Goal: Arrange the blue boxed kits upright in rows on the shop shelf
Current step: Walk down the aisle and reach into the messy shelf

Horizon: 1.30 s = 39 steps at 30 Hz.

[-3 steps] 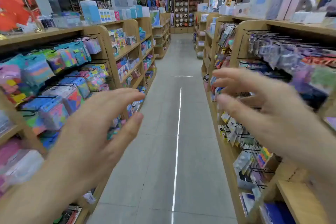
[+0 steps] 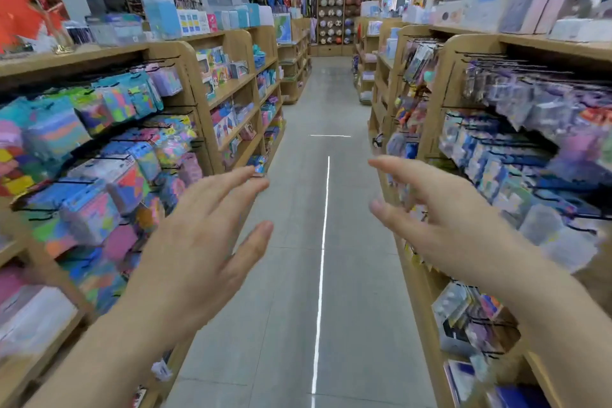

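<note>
I face down a shop aisle with both hands raised in front of me and holding nothing. My left hand (image 2: pixel 202 238) is open with fingers spread, hovering beside the left wooden shelf (image 2: pixel 185 53). My right hand (image 2: pixel 443 219) is open too, fingers slightly curled, in front of the right wooden shelf (image 2: pixel 463 43). Light blue boxes (image 2: pixel 160 15) stand upright on top of the left shelf, further down the aisle. Blue packaged items (image 2: pixel 480 156) hang in rows on the right shelf, blurred.
Colourful puzzle packs (image 2: pixel 99 175) hang on black hooks along the left shelf. The grey tiled aisle floor (image 2: pixel 298 275) runs ahead between the shelves, with a bright light reflection down its middle. More shelving with balls (image 2: pixel 334 13) closes the far end.
Both hands have shifted slightly toward the middle of the view, and the fingers of the left hand have spread wider. The view has moved a little.
</note>
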Each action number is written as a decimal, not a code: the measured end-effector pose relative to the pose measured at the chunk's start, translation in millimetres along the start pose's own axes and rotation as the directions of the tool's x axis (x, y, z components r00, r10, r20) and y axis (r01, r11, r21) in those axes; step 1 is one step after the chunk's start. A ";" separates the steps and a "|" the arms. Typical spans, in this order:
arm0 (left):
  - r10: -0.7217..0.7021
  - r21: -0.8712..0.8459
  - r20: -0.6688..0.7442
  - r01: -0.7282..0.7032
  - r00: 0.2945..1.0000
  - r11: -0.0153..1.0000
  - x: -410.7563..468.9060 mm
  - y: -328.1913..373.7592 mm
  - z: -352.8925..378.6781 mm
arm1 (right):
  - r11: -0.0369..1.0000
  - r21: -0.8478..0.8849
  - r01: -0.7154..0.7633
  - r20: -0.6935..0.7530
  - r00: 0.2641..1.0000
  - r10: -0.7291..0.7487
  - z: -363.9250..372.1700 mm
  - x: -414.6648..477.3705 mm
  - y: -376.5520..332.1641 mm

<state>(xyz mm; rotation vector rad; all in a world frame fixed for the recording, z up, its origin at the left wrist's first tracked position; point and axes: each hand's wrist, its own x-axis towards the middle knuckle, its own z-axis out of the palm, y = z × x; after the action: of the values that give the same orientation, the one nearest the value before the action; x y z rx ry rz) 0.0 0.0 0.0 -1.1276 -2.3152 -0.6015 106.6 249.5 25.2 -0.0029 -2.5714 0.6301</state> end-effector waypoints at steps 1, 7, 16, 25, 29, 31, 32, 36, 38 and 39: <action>-0.017 0.091 0.049 0.013 0.999 0.996 11.7 -22.4 16.1 | 0.997 -0.068 -0.021 0.062 0.998 0.026 20.0 22.8 9.3; -0.094 0.232 0.295 0.024 0.951 0.972 62.0 -147.3 97.8 | 0.940 -0.323 -0.109 0.299 0.931 0.211 131.4 137.0 104.6; -0.503 -0.346 0.290 0.579 0.814 0.738 200.3 -247.8 202.8 | 0.933 -0.009 -0.361 0.098 0.928 0.360 198.0 278.3 206.9; -0.632 -0.590 0.228 0.621 0.741 0.516 389.3 -317.5 334.9 | 0.833 0.357 -0.423 0.009 0.893 0.450 206.8 478.1 368.4; -0.483 -0.264 0.197 0.521 0.853 0.812 470.2 -355.1 389.3 | 0.914 0.213 -0.345 -0.001 0.936 0.353 204.7 585.3 417.6; -0.395 -0.041 0.171 0.407 0.903 0.913 510.9 -380.2 413.9 | 0.955 0.100 -0.281 0.020 0.960 0.280 211.3 634.6 439.2; -0.352 0.068 0.160 0.345 0.922 0.936 532.9 -393.3 426.3 | 0.969 0.036 -0.244 0.034 0.970 0.243 215.9 658.2 450.0; -0.296 0.344 0.253 0.201 0.921 0.917 621.9 -450.0 482.3 | 0.980 -0.139 -0.143 0.069 0.986 0.154 241.4 754.2 497.9; -0.274 0.354 0.254 0.174 0.928 0.919 665.3 -486.8 511.1 | 0.979 -0.180 -0.101 0.066 0.991 0.114 258.8 805.9 522.2; -0.263 0.350 0.235 0.171 0.936 0.921 687.3 -507.8 524.3 | 0.978 -0.192 -0.085 0.069 0.993 0.099 269.3 831.4 534.1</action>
<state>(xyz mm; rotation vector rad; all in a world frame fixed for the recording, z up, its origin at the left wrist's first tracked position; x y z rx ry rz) -903.9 425.3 -84.4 -0.8453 -2.6816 -0.1261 -808.7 705.2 -33.1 -0.1645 -2.7101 0.4248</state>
